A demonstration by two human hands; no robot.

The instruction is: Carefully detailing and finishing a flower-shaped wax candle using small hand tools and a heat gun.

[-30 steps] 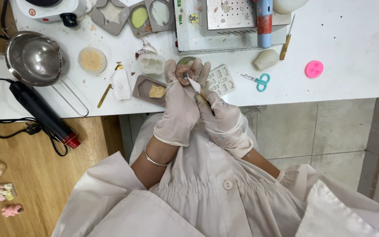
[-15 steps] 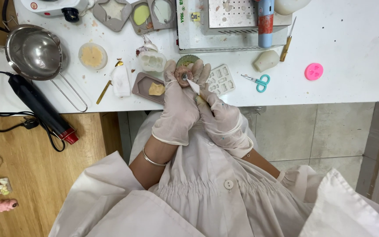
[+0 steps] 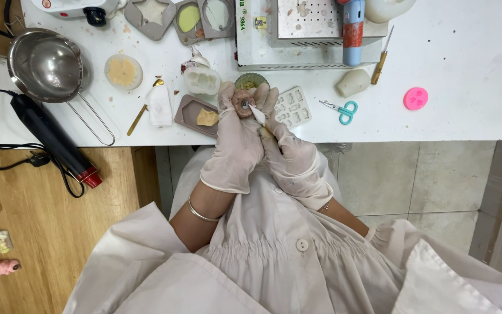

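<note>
The left hand (image 3: 236, 139), in a white glove, had its fingers (image 3: 225, 96) curled and clamped around a small round pinkish piece (image 3: 243, 103), held up just over the tabletop (image 3: 466, 70) edge. The right hand (image 3: 291, 157), gloved too, had its fingers pinched together on a thin white pointed tool (image 3: 257, 114), whose tip lay against the piece's face. By the look of it the step in hand was fine work on the piece's surface — scraping or trimming at one spot — and the next stroke would call for a steady left grip and a light, short push of the tip, so that nothing chips.

Just beyond the fingers stood a green ribbed cup (image 3: 251, 81) and, beside it on the right, a clear mould tray (image 3: 291, 106). To the left of the fingers lay a grey tray with a yellow lump (image 3: 198, 115) and a white silicone mould (image 3: 201, 79). Farther right were small blue-handled scissors (image 3: 341, 108) and a pink round mould (image 3: 415, 98); far left — a steel strainer bowl (image 3: 46, 65) and a black heat tool (image 3: 53, 141) with its cord.
</note>
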